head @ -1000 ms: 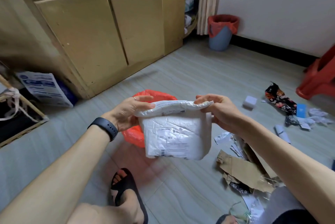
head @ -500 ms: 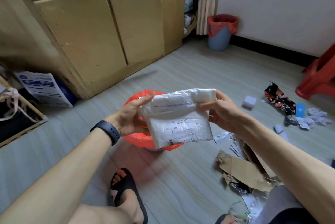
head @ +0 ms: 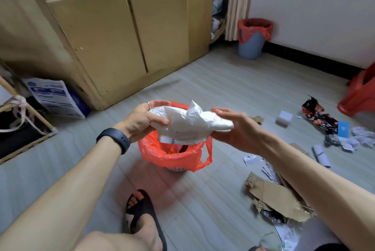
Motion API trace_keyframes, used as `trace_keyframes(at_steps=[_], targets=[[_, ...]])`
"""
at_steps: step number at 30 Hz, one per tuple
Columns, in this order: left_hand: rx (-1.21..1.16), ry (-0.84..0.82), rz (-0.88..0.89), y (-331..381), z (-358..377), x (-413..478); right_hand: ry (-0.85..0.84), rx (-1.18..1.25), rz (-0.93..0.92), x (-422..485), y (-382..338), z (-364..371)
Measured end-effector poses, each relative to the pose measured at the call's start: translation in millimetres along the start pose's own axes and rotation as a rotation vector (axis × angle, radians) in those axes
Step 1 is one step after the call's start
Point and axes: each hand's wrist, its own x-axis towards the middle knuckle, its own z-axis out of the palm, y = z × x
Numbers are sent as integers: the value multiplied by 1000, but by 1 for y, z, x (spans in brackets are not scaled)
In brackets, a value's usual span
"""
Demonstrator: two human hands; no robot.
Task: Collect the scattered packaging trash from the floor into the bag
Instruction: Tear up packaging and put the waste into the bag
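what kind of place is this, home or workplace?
Most likely a room in a home. Cues: a low tan wooden cabinet with plain doors along the wall, a small blue plastic waste bin lined with a red bag by a cream curtain, and a bare foot in a black slipper.

Yellow cabinet (head: 121, 27) behind; blue bin (head: 251, 45) by wall; red stool (head: 359, 96).
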Motion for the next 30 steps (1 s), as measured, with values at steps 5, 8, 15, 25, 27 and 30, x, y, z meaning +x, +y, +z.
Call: trace_keyframes(at_steps=[5, 8, 15, 25, 27, 30], targets=[[497, 143, 83, -11, -22, 28, 290, -317, -191, 43, 7, 11], [950, 243, 37, -32, -48, 45, 474, -862, -387, 70, 11, 14], [1328, 302, -147, -114, -77, 72, 317, -1477, -410, 137, 54, 28], [1245, 387, -167, -180, -76, 98, -15, -1871, 82, 241, 149, 18], [1271, 388, -151, -182, -76, 99, -127, -1892, 253, 251, 159, 16], [1306, 380, -164, -183, -79, 101, -222, -1920, 373, 261, 166, 18]])
